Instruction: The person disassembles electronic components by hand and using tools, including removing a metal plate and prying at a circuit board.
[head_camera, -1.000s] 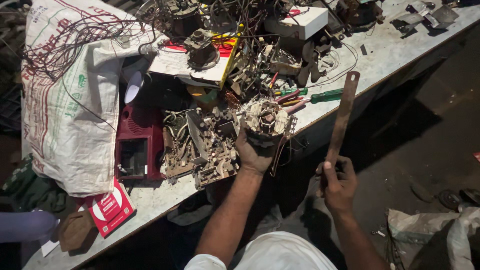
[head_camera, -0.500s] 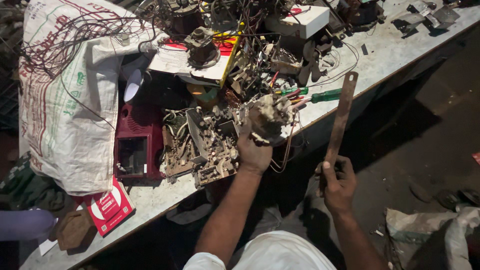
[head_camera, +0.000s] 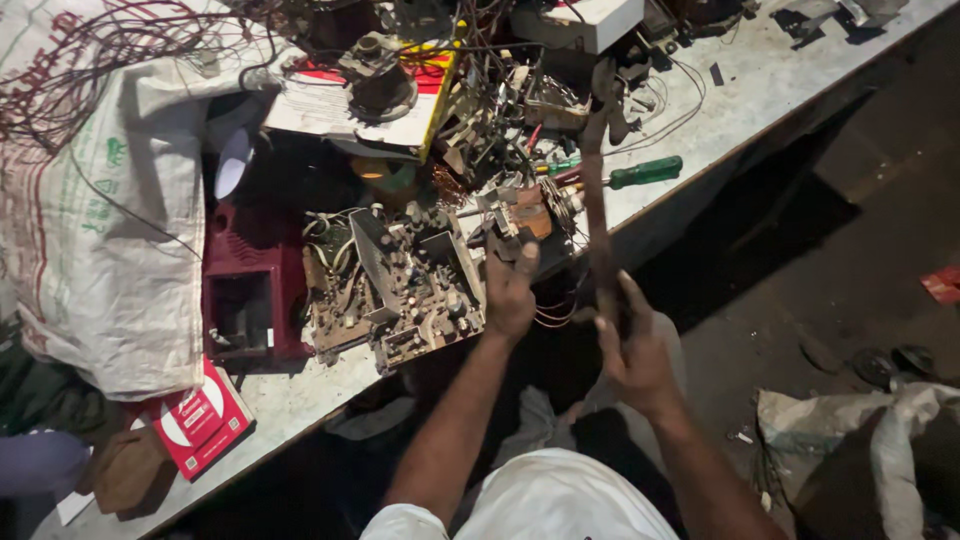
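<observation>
Reaching forward over the table edge, our left hand (head_camera: 511, 288) closes its fingers on a small dusty transformer block with copper windings (head_camera: 522, 212), which sits at the near edge of the cluttered white workbench (head_camera: 780, 80), just right of a brown circuit board crowded with components (head_camera: 400, 285). Our right hand (head_camera: 632, 345) is raised with the forearm angled up, fingers wrapped around the lower end of a long flat rusty metal bar (head_camera: 597, 215). The bar's long axis runs nearly upright in view, pointing away from us, its far end passing beside a green-handled screwdriver (head_camera: 630, 174).
</observation>
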